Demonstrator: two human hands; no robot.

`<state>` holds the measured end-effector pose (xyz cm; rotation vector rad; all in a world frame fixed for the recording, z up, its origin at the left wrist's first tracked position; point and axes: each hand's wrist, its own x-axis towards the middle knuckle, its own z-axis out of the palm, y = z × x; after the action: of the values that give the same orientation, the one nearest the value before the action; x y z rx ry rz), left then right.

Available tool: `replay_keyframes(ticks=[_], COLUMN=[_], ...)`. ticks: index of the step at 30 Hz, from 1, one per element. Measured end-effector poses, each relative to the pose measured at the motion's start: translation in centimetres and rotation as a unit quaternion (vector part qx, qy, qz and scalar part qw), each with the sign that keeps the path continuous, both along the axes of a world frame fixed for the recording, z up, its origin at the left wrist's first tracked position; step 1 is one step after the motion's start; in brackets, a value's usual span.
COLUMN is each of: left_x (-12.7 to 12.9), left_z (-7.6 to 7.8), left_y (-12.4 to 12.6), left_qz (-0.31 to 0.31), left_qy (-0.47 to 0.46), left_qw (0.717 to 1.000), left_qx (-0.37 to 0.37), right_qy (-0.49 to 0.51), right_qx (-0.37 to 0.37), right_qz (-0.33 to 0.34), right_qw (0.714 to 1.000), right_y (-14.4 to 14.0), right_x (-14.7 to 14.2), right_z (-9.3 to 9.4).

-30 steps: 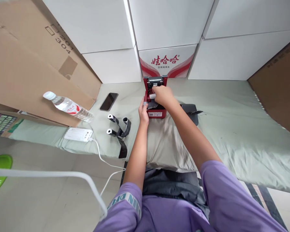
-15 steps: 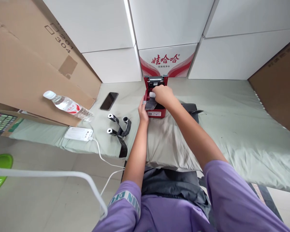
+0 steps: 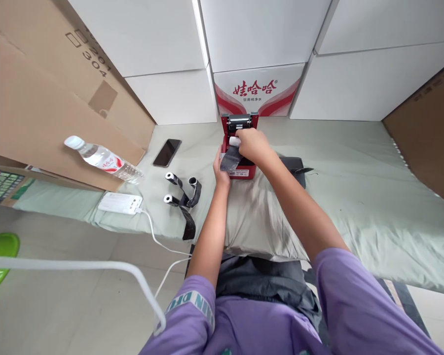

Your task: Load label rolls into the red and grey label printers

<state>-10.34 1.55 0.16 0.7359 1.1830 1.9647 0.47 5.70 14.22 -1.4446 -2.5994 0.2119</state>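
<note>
"What is the right hand point(image 3: 253, 144) doing?"

"It is clamping its fingers on a white roll point(image 3: 234, 141), and a dark strip point(image 3: 231, 159) is hanging from that roll, slanting down toward the left hand point(image 3: 220, 170)."

"Where is this happening?"

"Over a red device point(image 3: 241, 173), which is sitting nearer the back edge of the cloth-covered bench point(image 3: 336, 187) than the front one, before a printed carton point(image 3: 257, 91). Its lid point(image 3: 240, 123) is standing raised."

"And the left hand?"

"It is resting along the device's left side, just beside the strip's lower end. I can't tell whether its fingers are gripping or only lying against the wall."

"What else is the bench carrying?"

"Left of the device, a cluster of small rolls with black ribbon point(image 3: 185, 199) is lying toward the front edge, one ribbon end reaching it. A phone point(image 3: 166, 152) is lying nearer the back edge. Farther left, a power bank point(image 3: 119, 203) is sitting by the front edge, below a bottle point(image 3: 111, 161). A black item point(image 3: 299, 170) is showing past the right forearm."
</note>
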Motion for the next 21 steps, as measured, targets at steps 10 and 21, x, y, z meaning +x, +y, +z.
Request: replay_keyframes(ticks=[10,21], left_x=[-0.1,-0.2], left_z=[0.1,-0.9], left_y=[-0.3,0.2], left_qz=[-0.002,0.000], left_qy=[0.033,0.036], left_qw=[0.999,0.999], left_qx=[0.010,0.037], right_qy=[-0.008,-0.028], right_qx=[0.003,-0.036], right_qz=[-0.013,0.046], right_qw=[1.000,0.998], right_y=[0.9,1.0], right_x=[-1.1,-0.5], right_z=[-1.2,-0.1])
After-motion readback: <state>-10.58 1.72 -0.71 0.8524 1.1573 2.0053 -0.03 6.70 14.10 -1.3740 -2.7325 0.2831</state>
